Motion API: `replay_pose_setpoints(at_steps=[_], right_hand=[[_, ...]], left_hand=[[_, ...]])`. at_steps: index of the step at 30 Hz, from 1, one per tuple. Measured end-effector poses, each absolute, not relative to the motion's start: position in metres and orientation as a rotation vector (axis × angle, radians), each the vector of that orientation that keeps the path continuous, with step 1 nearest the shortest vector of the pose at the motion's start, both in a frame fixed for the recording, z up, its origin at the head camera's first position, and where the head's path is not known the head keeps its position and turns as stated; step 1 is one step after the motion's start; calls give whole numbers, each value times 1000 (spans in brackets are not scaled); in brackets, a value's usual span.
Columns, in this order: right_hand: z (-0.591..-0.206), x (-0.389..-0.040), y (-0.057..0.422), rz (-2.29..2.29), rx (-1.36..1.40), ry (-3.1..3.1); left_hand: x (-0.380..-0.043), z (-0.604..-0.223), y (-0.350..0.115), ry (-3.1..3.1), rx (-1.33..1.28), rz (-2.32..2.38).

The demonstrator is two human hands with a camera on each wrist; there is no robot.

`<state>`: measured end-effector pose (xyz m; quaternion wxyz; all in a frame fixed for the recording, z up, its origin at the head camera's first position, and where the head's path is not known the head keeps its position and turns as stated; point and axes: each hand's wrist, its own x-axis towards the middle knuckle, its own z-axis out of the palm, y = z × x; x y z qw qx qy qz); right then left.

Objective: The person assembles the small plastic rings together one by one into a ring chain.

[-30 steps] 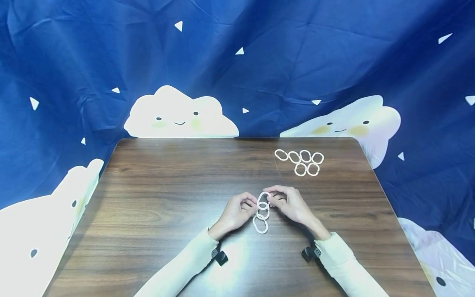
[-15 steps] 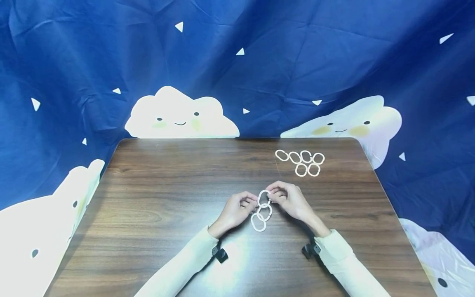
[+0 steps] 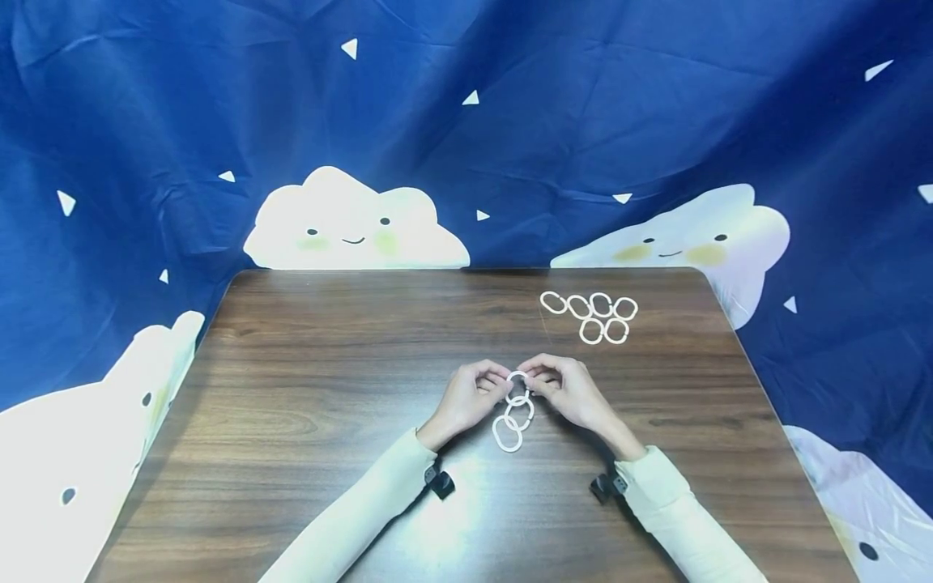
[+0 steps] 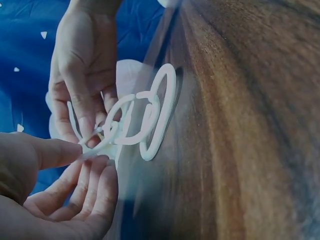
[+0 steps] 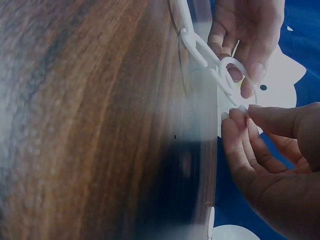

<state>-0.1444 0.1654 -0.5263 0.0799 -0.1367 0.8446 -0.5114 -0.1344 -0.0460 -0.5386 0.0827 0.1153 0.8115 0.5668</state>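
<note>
Three white plastic C-shaped rings are linked in a short chain before me. Both hands pinch the top ring: my left hand on its left side, my right hand on its right. From it hangs the middle ring, whose small gap shows in the left wrist view. The bottom ring is hooked through the middle one and leans close over the tabletop. Thumb and forefinger of each hand meet on the top ring, hiding parts of it in the right wrist view.
Several loose white rings lie grouped at the back right of the brown wooden table. A blue curtain with white clouds hangs behind the table. Small black cameras sit on both wrists.
My left hand has moved up and right and now pinches the top ring near my right fingers. The chain has swung slightly left at its bottom. The loose rings stay put.
</note>
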Motion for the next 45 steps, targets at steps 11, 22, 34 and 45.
replay_pose_setpoints(at_steps=[11,22,34,45], right_hand=[[-526,-143,169,-1525,-433,2532],[-526,-145,193,-1464,-436,2611],[-513,-171,236,-1344,-304,2764],[-521,-199,272,-1205,-161,2977]], left_hand=[[-134,-540,-46,2372,321,1718],[-131,-543,-49,2350,312,1761],[-131,-543,-52,2364,285,1743],[-130,-541,-54,2369,287,1734]])
